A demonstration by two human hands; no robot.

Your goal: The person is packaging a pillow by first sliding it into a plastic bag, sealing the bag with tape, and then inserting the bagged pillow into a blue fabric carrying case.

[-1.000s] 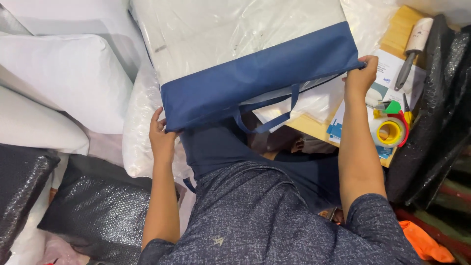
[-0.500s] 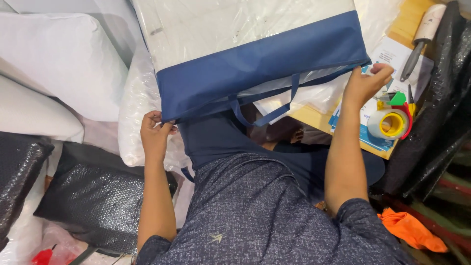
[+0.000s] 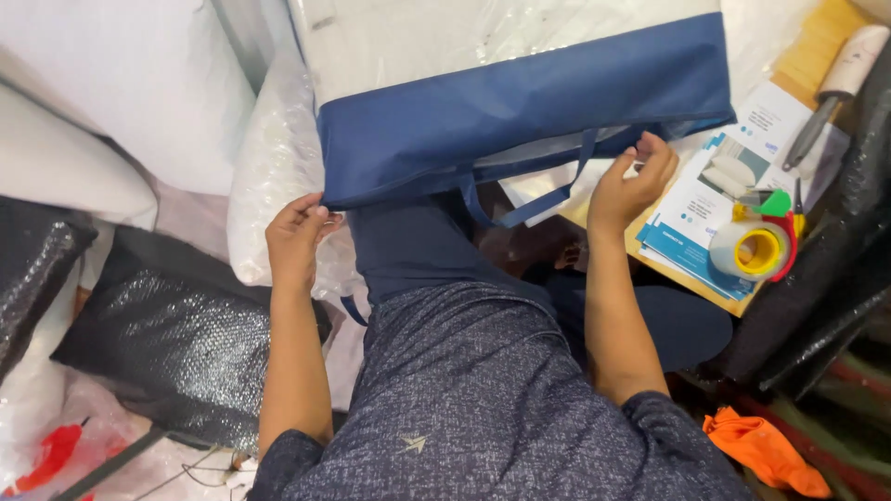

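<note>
Hands hold a big bag from both sides. The blue bag (image 3: pixel 520 111) has a dark blue band along its near edge and a clear plastic top, with something white packed inside. It lies in front of the person, just above the knees. The left hand (image 3: pixel 295 237) pinches the bag's near left corner with its fingertips bunched together. The right hand (image 3: pixel 629 186) is at the bag's lower edge near the right end, with the fingers curled and pinching the edge there. A blue carry strap (image 3: pixel 534 190) hangs down from the bag between the two hands.

Just to the right of the right hand, paper leaflets (image 3: pixel 719 209) lie on a wooden board (image 3: pixel 817 56). A tape roll in a red holder (image 3: pixel 756 250) sits on the leaflets. A lint roller (image 3: pixel 835 88) lies farther up on the board. White pillows (image 3: pixel 111 102) are stacked on the left, and a black bubble-wrap pack (image 3: pixel 167 343) lies below them. An orange cloth (image 3: pixel 766 450) sits low on the right.
</note>
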